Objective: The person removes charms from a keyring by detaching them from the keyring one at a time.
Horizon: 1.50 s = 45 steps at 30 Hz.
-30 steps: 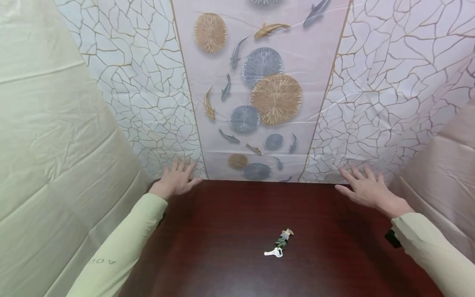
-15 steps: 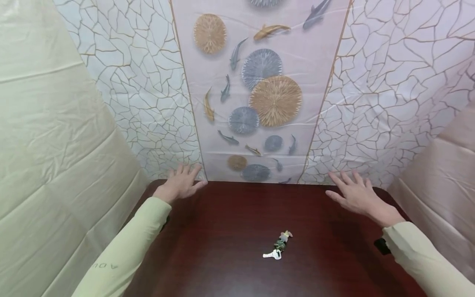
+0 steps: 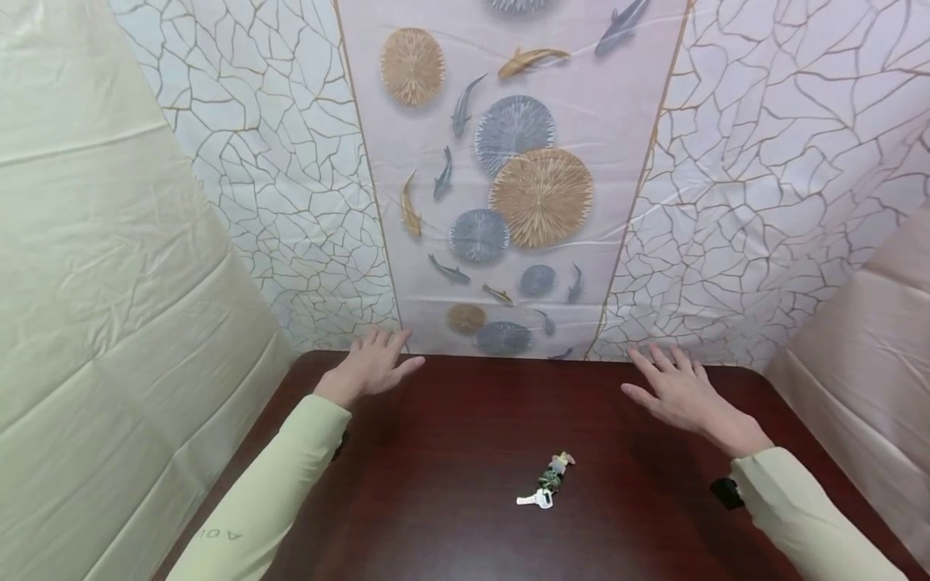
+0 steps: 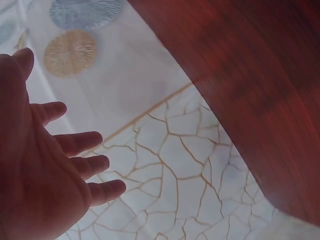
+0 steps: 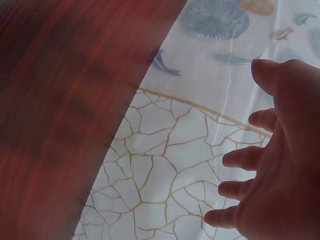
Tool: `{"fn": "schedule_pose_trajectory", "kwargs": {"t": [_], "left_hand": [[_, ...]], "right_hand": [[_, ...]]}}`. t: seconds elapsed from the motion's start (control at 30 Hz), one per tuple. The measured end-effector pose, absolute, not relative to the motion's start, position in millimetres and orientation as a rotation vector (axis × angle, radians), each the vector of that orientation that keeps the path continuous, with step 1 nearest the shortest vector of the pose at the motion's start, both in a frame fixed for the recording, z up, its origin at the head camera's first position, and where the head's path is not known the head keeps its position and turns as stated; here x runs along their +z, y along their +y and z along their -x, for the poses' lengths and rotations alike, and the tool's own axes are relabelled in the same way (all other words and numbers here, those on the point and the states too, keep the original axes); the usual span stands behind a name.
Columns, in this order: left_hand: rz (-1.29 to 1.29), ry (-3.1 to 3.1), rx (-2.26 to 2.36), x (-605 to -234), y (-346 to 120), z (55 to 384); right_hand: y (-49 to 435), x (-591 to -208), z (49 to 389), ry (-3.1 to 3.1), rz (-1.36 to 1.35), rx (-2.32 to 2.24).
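A silver key [image 3: 535, 499] lies on the dark red wooden table [image 3: 465, 420], joined to a keychain [image 3: 554, 474] with a dark green part and a small pale figure at its end. My left hand [image 3: 370, 367] hovers over the far left of the table, fingers spread, holding nothing. On the far right my right hand [image 3: 679, 393] is held out the same way, palm down and bare of any object. Both hands are well apart from the key. In the wrist views the left palm [image 4: 40, 170] and right palm [image 5: 285, 165] show with fingers extended.
A patterned cloth [image 3: 501, 242] with fish and round motifs hangs behind the table's far edge. Plain pale cloth [image 3: 131, 323] hangs along the left side, and beige cloth [image 3: 865, 347] along the right. Dark wrist straps [image 3: 726, 493] show beneath the sleeves.
Both hands have drifted inward toward each other and slightly nearer to me, still spread. The key and keychain have stayed in place on the table.
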<state>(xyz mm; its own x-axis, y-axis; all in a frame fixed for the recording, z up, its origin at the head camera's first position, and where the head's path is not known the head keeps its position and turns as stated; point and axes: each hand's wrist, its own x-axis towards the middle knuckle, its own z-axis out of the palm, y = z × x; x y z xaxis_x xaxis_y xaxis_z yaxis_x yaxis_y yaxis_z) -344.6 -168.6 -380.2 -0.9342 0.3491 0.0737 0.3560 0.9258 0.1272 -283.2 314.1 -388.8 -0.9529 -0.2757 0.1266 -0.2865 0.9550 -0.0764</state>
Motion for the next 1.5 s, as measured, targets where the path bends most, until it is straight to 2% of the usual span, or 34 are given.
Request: {"fn": "schedule_pose_trajectory", "kwargs": {"t": [0.8, 1.5], "left_hand": [[0.631, -3.014, -0.502, -405.1, -123.8, 328.5], [0.795, -2.986, -0.708, -421.7, -82.5, 296.3]], "right_hand": [[275.5, -409.4, 273.6, -2.93, -0.5, 0.452], [249.9, -429.5, 270.3, -2.969, -0.546, 0.759]]}}
